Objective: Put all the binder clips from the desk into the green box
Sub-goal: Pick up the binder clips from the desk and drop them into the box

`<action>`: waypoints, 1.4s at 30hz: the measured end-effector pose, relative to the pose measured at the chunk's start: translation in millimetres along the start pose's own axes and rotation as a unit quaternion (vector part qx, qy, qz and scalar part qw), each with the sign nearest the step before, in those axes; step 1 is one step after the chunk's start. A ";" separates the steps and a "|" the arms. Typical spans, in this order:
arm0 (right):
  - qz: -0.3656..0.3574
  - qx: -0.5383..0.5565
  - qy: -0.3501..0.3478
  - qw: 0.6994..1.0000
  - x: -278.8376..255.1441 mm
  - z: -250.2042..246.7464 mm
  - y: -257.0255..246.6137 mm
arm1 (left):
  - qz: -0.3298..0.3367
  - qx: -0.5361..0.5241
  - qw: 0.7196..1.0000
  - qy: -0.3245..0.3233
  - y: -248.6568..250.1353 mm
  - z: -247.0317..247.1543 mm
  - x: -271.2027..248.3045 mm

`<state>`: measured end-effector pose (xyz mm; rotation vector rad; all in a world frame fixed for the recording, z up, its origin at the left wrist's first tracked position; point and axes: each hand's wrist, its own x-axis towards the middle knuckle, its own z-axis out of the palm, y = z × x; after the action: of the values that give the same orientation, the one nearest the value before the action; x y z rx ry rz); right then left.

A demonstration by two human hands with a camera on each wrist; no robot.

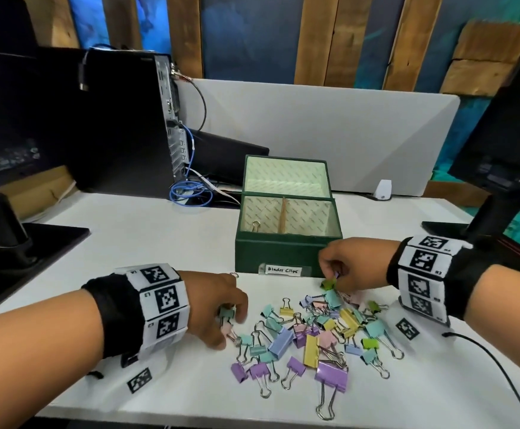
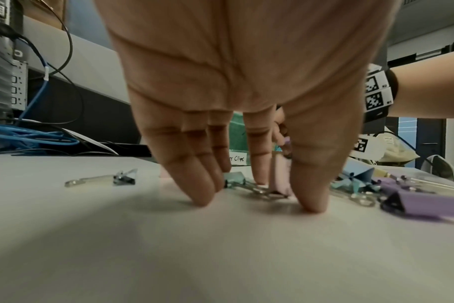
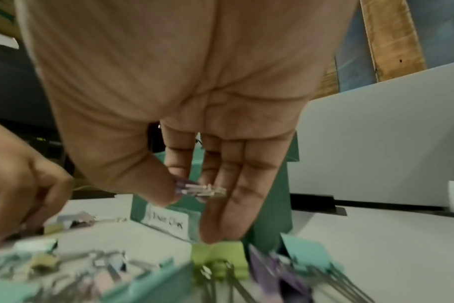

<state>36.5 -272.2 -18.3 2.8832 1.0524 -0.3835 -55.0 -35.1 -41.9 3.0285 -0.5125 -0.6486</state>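
Observation:
The green box, labelled "Binder Clips", stands open in the middle of the white desk; one clip handle shows inside it. Several pastel binder clips lie heaped in front of it. My left hand reaches down at the heap's left edge. Thumb and index finger pinch an upright pink clip, with a teal clip beside the other fingers. My right hand hovers by the box's front right corner, pinching a small purple clip just above a green clip.
A small silver clip lies alone left of the heap. Behind stand a black computer tower, blue cables and a grey divider. Monitor stands flank the desk, and a black cable trails at right.

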 end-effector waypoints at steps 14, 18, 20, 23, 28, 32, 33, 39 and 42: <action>-0.129 -0.036 -0.131 0.982 30.7 -0.4 -61.0 | -0.001 -0.039 0.998 0.043 0.7 3.8 7.5; -0.147 -0.041 -0.134 0.979 37.7 2.5 -63.7 | -0.013 -0.031 0.998 0.052 -3.4 2.0 5.8; -0.144 -0.047 -0.132 0.980 38.8 4.6 -62.5 | -0.024 -0.039 0.997 0.056 -6.1 0.5 4.6; -0.136 -0.048 -0.126 0.981 40.0 7.3 -59.7 | -0.036 -0.044 0.997 0.057 -7.6 0.0 4.4; -0.147 -0.031 -0.126 0.980 42.1 8.0 -59.8 | -0.015 -0.040 0.998 0.041 -3.6 1.1 9.4; -0.166 -0.038 -0.123 0.978 40.5 11.1 -58.7 | -0.016 -0.024 0.999 0.036 -2.4 0.9 11.9; -0.164 -0.036 -0.120 0.979 40.2 11.9 -57.8 | -0.018 -0.024 0.999 0.035 -2.9 0.7 12.4; -0.141 -0.024 -0.119 0.983 39.0 13.3 -55.4 | -0.030 -0.028 0.998 0.044 -2.3 0.6 14.6; -0.133 -0.022 -0.111 0.985 38.8 12.8 -53.3 | -0.031 -0.032 0.998 0.040 -1.3 0.4 16.9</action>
<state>28.3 -208.5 -38.3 2.5872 1.3855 -0.6671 -40.2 -39.1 -49.1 3.0051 -0.3906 -0.5332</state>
